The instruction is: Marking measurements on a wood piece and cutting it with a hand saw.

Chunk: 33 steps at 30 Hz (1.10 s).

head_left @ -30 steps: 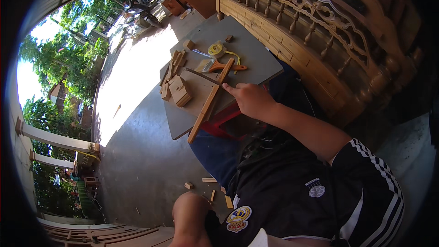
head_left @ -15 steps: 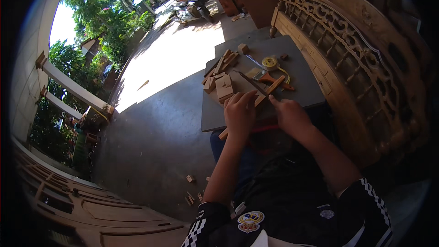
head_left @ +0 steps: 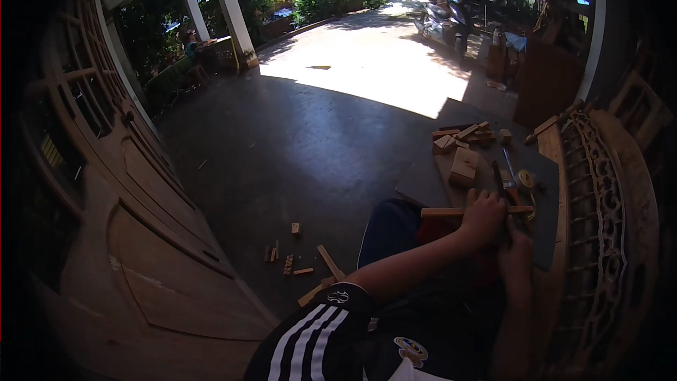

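A light wooden strip [head_left: 441, 212] lies crosswise over the near side of the grey board [head_left: 421, 182]. My left hand [head_left: 484, 216] is closed round it, and its right end shows past my fingers. Just to the right, my right hand [head_left: 517, 245] grips a long, narrow, dark file-like tool [head_left: 498, 178]. The tool points away from me and crosses the strip beside my left fingers; its grip end is hidden in my hand. Beyond my left hand stands a wooden block [head_left: 464, 166]. A yellow tape measure [head_left: 526, 179] lies right of the tool.
Several small wooden pieces [head_left: 462, 134] are heaped at the board's far side. A carved wooden bench [head_left: 589, 204] borders the right. Wood offcuts [head_left: 288, 264] lie on the floor at lower left, near a wooden door [head_left: 159, 268]. A motorbike [head_left: 446, 25] stands far back.
My view has swung left, so the board and both hands now appear farther right. The strip now looks level across the picture. Both hands keep their grips.
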Motion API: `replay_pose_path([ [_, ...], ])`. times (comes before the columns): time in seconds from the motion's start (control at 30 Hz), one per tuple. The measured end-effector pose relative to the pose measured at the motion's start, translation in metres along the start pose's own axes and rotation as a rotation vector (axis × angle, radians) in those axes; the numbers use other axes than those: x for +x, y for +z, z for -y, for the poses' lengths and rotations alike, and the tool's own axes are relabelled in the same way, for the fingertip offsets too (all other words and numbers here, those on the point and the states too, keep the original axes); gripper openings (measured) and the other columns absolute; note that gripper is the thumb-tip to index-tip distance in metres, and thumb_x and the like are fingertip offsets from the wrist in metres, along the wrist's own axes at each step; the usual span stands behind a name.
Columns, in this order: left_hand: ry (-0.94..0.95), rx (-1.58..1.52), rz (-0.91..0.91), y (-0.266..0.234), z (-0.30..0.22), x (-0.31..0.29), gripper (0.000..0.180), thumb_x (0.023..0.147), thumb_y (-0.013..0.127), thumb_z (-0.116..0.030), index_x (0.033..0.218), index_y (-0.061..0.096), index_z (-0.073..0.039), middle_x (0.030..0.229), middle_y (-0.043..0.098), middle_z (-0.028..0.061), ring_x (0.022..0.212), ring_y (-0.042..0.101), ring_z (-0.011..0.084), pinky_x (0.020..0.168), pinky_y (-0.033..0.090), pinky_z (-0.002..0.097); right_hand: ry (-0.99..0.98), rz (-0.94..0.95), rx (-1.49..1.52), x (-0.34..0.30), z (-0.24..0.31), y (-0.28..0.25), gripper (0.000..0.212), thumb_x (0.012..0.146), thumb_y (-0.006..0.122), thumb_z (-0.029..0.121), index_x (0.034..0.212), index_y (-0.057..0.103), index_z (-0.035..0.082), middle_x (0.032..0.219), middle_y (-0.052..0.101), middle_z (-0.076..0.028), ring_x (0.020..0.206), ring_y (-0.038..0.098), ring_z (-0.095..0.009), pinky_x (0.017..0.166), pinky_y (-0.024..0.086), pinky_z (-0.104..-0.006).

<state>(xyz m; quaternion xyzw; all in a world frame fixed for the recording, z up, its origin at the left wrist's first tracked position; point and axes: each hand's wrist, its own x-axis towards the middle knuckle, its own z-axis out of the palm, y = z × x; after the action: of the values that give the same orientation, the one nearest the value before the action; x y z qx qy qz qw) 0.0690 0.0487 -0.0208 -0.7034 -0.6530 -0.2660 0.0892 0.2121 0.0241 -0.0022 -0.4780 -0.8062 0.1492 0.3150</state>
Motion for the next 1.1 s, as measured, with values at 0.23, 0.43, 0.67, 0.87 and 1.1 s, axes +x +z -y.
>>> replay_pose_path([
  [0.23,0.030,-0.041,0.032,0.004,0.016,0.017,0.021,0.087,0.063,-0.020,0.100,0.068,-0.005,0.105,0.066,0.0116,0.108,0.064,0.0284,0.090,0.047,0.0455,0.007,0.023,-0.055,0.018,0.001,0.003,0.052,0.085,0.056,-0.001,0.137,0.060,0.002,0.095,0.066,-0.032,0.094,0.067,-0.046,0.084,0.052,-0.0519],
  [0.43,0.173,-0.286,0.030,0.009,0.040,0.028,0.024,0.088,0.063,-0.023,0.102,0.068,-0.004,0.105,0.064,0.0151,0.105,0.063,0.0348,0.088,0.054,0.0479,-0.015,0.004,-0.086,0.019,-0.002,0.004,0.049,0.090,0.055,0.001,0.138,0.060,0.002,0.093,0.067,-0.031,0.093,0.067,-0.046,0.083,0.052,-0.0517],
  [0.67,0.086,-0.346,-0.009,0.011,0.037,0.020,0.024,0.089,0.065,-0.024,0.103,0.069,-0.006,0.106,0.062,0.0145,0.102,0.064,0.0358,0.087,0.055,0.0485,-0.048,-0.021,-0.079,0.016,0.000,0.005,0.048,0.090,0.055,0.000,0.138,0.060,0.002,0.093,0.066,-0.032,0.093,0.067,-0.045,0.084,0.052,-0.0513],
  [0.87,0.115,-0.319,0.022,0.008,0.036,0.020,0.025,0.088,0.066,-0.025,0.103,0.070,-0.006,0.105,0.063,0.0141,0.102,0.064,0.0357,0.086,0.055,0.0480,-0.075,-0.042,-0.068,0.011,-0.009,0.009,0.050,0.089,0.057,0.000,0.139,0.059,0.003,0.094,0.066,-0.031,0.093,0.068,-0.045,0.084,0.051,-0.0511],
  [1.1,0.105,-0.315,0.049,0.006,0.034,0.021,0.025,0.087,0.067,-0.026,0.104,0.070,-0.008,0.104,0.063,0.0138,0.100,0.065,0.0352,0.086,0.055,0.0482,-0.022,0.000,-0.103,0.009,-0.003,0.004,0.053,0.088,0.058,0.001,0.141,0.057,0.004,0.095,0.066,-0.031,0.094,0.067,-0.046,0.085,0.052,-0.0498],
])
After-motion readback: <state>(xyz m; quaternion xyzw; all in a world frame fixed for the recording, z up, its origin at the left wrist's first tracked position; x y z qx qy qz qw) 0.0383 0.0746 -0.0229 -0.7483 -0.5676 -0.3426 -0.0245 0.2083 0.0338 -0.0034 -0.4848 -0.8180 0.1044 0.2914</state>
